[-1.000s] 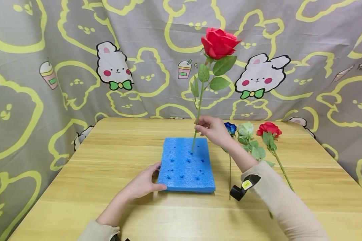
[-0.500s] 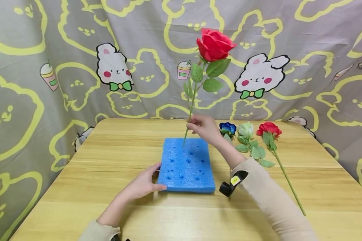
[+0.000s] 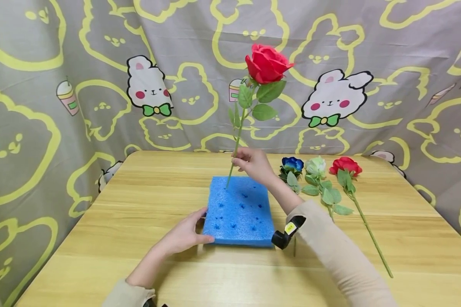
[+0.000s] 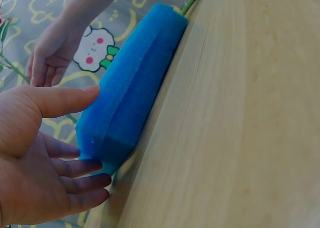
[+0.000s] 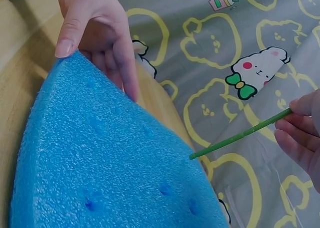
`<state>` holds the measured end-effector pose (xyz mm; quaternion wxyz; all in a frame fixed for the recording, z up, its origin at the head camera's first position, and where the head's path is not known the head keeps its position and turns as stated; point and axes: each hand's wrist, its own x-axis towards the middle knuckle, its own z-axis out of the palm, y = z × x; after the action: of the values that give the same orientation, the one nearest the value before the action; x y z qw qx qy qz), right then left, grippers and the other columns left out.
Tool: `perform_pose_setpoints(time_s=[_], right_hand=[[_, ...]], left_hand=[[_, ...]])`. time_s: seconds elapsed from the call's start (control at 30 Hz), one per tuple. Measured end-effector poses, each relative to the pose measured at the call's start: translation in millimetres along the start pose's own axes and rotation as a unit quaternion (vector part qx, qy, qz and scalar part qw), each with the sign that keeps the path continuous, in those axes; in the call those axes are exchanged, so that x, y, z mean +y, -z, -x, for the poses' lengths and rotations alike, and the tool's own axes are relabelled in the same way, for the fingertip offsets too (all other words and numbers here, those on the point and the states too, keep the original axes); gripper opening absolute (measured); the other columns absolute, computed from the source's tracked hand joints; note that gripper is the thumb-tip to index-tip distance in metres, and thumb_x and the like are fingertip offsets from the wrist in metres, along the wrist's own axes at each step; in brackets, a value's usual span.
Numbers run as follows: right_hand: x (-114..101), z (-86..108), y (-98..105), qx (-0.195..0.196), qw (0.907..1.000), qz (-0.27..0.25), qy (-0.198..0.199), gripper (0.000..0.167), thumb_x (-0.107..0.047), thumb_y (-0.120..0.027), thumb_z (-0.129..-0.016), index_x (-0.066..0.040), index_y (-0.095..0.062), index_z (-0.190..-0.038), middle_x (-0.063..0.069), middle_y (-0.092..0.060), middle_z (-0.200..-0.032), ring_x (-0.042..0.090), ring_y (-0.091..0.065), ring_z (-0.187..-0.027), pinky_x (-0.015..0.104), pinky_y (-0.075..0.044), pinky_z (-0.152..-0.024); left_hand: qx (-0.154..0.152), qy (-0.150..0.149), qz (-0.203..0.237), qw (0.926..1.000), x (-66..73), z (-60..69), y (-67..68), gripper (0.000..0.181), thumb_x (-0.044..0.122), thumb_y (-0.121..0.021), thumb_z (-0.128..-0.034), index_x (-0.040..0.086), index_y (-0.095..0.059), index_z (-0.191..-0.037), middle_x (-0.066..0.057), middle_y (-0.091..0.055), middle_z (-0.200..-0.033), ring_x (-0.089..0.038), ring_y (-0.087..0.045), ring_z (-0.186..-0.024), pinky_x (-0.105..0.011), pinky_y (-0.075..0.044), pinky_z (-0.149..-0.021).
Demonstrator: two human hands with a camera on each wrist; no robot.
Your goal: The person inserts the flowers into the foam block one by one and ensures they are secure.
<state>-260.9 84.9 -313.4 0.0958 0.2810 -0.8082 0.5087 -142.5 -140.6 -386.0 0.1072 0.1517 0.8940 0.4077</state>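
Near its lower end, the green stem of a red artificial rose (image 3: pixel 268 64) is pinched by my right hand (image 3: pixel 253 164), thumb against fingers. The flower stands high and leans right. Its stem tip (image 5: pixel 194 156) is at the far-left part of a blue foam block (image 3: pixel 238 215) with several holes; whether it touches the foam, I cannot tell. My left hand (image 3: pixel 184 232) rests against the block's near-left corner, thumb at the front and fairly straight, spread fingers (image 4: pixel 85 184) along the left side.
Right of the block lie a blue flower (image 3: pixel 292 165), a pale green flower (image 3: pixel 316 166) and another red rose (image 3: pixel 345 166), stems toward the near side. A patterned curtain (image 3: pixel 192 85) hangs behind the wooden table (image 3: pixel 146 183). The right forearm partly covers the blue flower's stem.
My right hand has carried the rose leftward; its stem tip has gone from a hole nearer the block's middle to the far-left area. The left hand stays at the block's corner.
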Motion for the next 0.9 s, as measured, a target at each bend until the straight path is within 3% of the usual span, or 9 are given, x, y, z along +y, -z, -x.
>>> perform_pose_setpoints(time_s=[0.17,0.43,0.9], right_hand=[[1.7,-1.0,-3.9,-0.006,0.9999,0.006,-0.009,0.012,-0.006,-0.060,-0.090,0.001,-0.066,-0.097,0.013,-0.066,-0.085,0.033,-0.064,-0.084,0.029,-0.055,-0.064],[2.0,-1.8,-8.6,-0.015,0.9992,0.029,-0.024,0.013,-0.008,-0.058,-0.091,0.000,-0.066,-0.099,0.013,-0.066,-0.089,0.030,-0.064,-0.085,0.029,-0.055,-0.065],[6.2,-1.1,-17.3,-0.029,0.9952,0.092,0.015,0.009,-0.009,-0.059,-0.091,-0.006,-0.067,-0.091,0.004,-0.067,-0.082,0.018,-0.063,-0.079,0.026,-0.051,-0.060]], left_hand=[[-0.001,-0.007,0.001,1.0000,0.9,-0.9,-0.3,0.090,0.031,-0.076,-0.0761,-0.005,-0.027,-0.143,-0.022,-0.037,-0.141,-0.037,-0.035,-0.128,-0.053,-0.027,-0.104],[-0.002,-0.008,0.001,1.0000,1.0,-1.9,-1.0,0.089,0.031,-0.075,-0.0766,-0.004,-0.027,-0.143,-0.021,-0.039,-0.140,-0.035,-0.036,-0.128,-0.053,-0.026,-0.105],[-0.004,-0.010,0.011,0.9999,-2.3,-1.7,-1.1,0.089,0.030,-0.075,-0.0766,-0.005,-0.027,-0.143,-0.022,-0.037,-0.141,-0.036,-0.035,-0.128,-0.054,-0.026,-0.104]])
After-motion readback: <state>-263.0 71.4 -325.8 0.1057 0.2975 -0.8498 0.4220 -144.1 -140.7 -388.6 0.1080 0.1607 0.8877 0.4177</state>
